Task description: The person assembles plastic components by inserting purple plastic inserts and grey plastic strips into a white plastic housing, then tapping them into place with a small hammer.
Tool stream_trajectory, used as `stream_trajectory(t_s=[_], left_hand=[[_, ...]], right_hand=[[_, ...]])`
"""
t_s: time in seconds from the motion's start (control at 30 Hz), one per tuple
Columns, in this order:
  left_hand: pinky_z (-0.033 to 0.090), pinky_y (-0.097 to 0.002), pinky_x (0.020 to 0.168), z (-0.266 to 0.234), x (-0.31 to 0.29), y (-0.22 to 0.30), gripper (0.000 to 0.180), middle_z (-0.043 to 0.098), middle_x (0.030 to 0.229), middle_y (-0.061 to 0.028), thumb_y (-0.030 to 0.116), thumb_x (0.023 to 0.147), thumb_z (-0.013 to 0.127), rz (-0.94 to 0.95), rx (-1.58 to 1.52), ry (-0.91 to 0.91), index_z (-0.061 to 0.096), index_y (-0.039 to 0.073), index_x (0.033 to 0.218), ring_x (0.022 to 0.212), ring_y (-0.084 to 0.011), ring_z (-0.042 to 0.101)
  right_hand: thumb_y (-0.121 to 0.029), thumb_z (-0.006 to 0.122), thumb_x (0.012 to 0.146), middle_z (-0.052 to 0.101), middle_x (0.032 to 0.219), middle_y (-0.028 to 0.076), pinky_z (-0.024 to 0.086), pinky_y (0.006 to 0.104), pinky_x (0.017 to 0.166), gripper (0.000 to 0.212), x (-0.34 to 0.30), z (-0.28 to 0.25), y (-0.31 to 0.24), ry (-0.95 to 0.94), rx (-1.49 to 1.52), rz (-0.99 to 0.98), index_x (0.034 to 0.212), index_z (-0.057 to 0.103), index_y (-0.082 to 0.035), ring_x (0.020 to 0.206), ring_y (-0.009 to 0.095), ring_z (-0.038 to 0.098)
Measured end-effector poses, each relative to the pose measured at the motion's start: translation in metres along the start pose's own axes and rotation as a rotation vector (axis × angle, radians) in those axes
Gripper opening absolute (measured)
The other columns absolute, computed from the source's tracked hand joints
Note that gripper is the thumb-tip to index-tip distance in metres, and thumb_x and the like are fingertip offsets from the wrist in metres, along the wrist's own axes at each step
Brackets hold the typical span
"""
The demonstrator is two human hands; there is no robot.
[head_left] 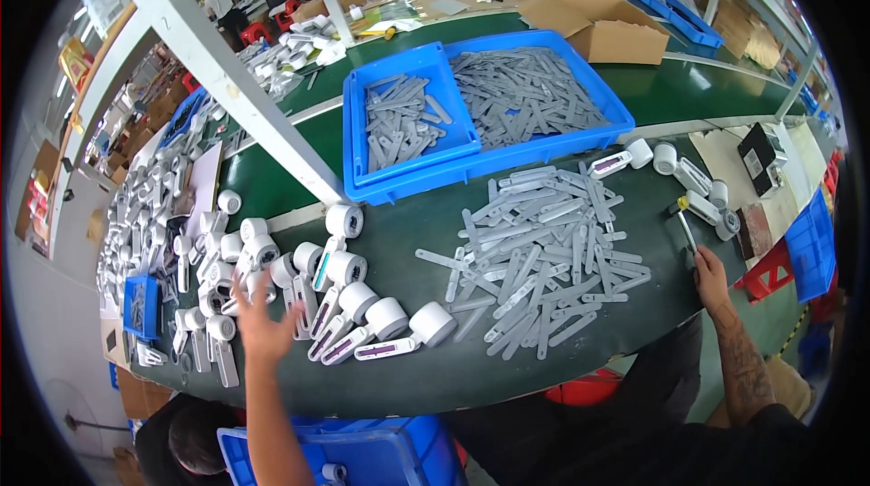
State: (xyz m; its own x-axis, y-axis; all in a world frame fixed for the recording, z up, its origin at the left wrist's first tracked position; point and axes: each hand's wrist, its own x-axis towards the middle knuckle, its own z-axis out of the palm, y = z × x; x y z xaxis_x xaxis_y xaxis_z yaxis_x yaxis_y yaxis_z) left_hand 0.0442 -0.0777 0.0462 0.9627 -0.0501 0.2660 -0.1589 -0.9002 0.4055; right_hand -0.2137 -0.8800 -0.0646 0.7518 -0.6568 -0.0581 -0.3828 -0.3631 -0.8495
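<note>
Currently, left hand point(265, 334) at eight o'clock has fingers spread, empty, by crowded white gadgets point(386, 317), right hand point(712, 276) grasps a small tool point(689, 232) at three; careless left sweep could scatter gadgets.

The left hand point(264, 334) is held spread, the right hand point(710, 278) curled inward.
The left forearm point(271, 418) is angled up almost vertically from below, with fingers point(245, 300) splayed and thumb point(294, 314) set apart; the tattooed right forearm point(745, 364) is extended from a dark sleeve point(770, 433).
</note>
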Motion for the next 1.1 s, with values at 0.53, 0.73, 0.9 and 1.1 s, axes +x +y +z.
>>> stream_trajectory(t_s=[0.53,0.73,0.9,1.1], left_hand=[[0.011,-0.0911,0.11,0.042,-0.057,0.07,0.103,0.011,0.179,-0.0214,0.075,0.066,0.087,0.282,0.283,-0.417,0.052,0.043,0.158,0.16,-0.0614,0.0],[0.011,-0.0908,0.111,0.033,-0.065,0.073,0.091,0.012,0.18,-0.017,0.075,0.073,0.081,0.275,0.318,-0.499,0.055,0.047,0.155,0.16,-0.0607,-0.001],[0.01,-0.0883,0.114,0.023,-0.07,0.074,0.091,0.013,0.18,-0.0144,0.074,0.074,0.082,0.203,0.331,-0.539,0.054,0.045,0.156,0.162,-0.0564,-0.001],[0.009,-0.0859,0.117,-0.002,-0.085,0.044,0.095,0.007,0.181,-0.0124,0.069,0.073,0.085,0.055,0.347,-0.565,0.055,0.037,0.157,0.163,-0.0544,-0.004]], right_hand=[[-0.025,0.06,0.111,0.059,0.077,-0.001,0.045,0.0283,0.058,0.035,-0.01,0.009,-0.007,0.062,-0.035,-0.018,0.135,0.068,0.0,0.061,0.009,0.054],[-0.027,0.061,0.109,0.066,0.081,0.007,0.05,0.0336,0.064,0.034,-0.02,0.015,-0.032,0.072,-0.174,-0.002,0.134,0.069,-0.005,0.066,0.014,0.061],[-0.028,0.06,0.109,0.069,0.084,0.011,0.053,0.0364,0.073,0.034,-0.026,0.011,-0.033,0.121,-0.257,-0.048,0.133,0.069,-0.005,0.075,0.021,0.066],[-0.029,0.06,0.108,0.072,0.09,0.015,0.054,0.04,0.079,0.033,-0.028,0.017,-0.05,0.083,-0.276,-0.039,0.133,0.069,-0.008,0.083,0.03,0.071]])
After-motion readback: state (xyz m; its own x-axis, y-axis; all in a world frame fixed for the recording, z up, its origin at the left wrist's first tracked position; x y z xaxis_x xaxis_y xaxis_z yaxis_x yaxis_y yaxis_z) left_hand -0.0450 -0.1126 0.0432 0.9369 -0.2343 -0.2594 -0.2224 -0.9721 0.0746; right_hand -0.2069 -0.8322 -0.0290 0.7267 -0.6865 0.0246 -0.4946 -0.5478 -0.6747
